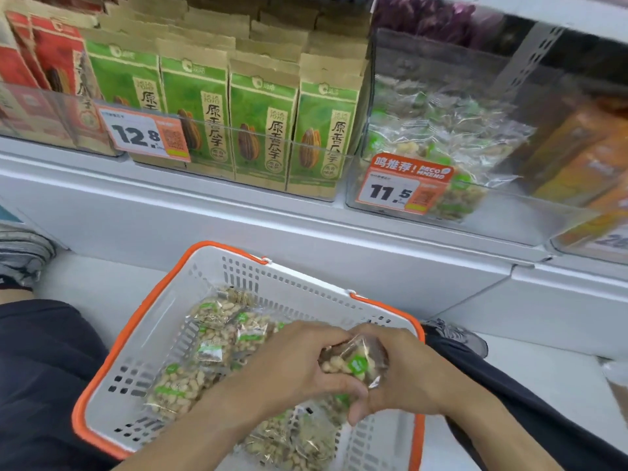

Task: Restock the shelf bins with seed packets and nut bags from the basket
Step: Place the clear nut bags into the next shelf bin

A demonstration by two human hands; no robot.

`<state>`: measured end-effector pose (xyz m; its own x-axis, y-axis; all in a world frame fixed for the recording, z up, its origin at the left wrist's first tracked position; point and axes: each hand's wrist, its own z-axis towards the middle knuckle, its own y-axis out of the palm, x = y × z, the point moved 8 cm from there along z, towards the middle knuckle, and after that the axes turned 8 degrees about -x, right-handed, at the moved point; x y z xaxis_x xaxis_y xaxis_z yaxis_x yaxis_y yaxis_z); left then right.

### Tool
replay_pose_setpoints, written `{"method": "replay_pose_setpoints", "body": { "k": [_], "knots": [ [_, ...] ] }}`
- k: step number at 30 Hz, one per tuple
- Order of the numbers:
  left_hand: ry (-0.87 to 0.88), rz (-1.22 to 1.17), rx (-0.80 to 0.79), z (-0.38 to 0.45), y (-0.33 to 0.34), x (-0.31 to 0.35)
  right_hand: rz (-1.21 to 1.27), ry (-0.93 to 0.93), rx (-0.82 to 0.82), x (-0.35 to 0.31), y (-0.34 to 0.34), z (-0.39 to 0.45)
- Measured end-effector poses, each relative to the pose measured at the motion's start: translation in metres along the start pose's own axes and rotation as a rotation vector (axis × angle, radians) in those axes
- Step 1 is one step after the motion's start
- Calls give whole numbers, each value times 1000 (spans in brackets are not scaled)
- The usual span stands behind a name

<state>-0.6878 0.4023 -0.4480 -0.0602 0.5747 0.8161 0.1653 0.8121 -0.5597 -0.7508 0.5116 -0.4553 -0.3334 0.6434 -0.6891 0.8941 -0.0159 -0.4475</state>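
Restocking is looking partly done: left hand (pixel 299 360) and right hand (pixel 397 368) are both gripping one nut bag (pixel 353 363) over the basket (pixel 136 321), where several bags are waiting; the clear shelf bin (pixel 509 212) is sitting part-filled.

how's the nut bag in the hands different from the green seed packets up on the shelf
The nut bag is clear plastic with pale nuts showing through; the green seed packets are opaque paper printed with a seed picture. The bag is crumpled between both hands over the basket; the packets stand upright in a row. Both carry green labelling.
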Motion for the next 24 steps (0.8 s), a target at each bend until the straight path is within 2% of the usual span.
{"method": "replay_pose_setpoints", "body": {
  "k": [4,7,10,13,16,18,20,22,24],
  "knots": [
    [151,76,92,34,-9,37,175,-93,197,11,-36,-23],
    [259,195,115,61,-18,67,318,-115,420,27,-62,-39],
    [385,351,279,82,-39,108,443,-172,621,34,-84,-58],
    [485,378,464,102,-76,148,575,-232,815,35,-106,-83],
    [468,480,572,137,-108,165,631,-263,1126,36,-136,-117],
    [361,572,524,167,-118,158,553,-326,1336,30,-162,-144],
    [201,677,431,191,-121,143,316,-370,1469,12,-187,-169],
    [92,780,388,201,-120,132,-27,-357,1485,-11,-211,-182],
    [78,857,396,201,-116,131,-286,-278,1421,-23,-236,-179]
  ]
}}
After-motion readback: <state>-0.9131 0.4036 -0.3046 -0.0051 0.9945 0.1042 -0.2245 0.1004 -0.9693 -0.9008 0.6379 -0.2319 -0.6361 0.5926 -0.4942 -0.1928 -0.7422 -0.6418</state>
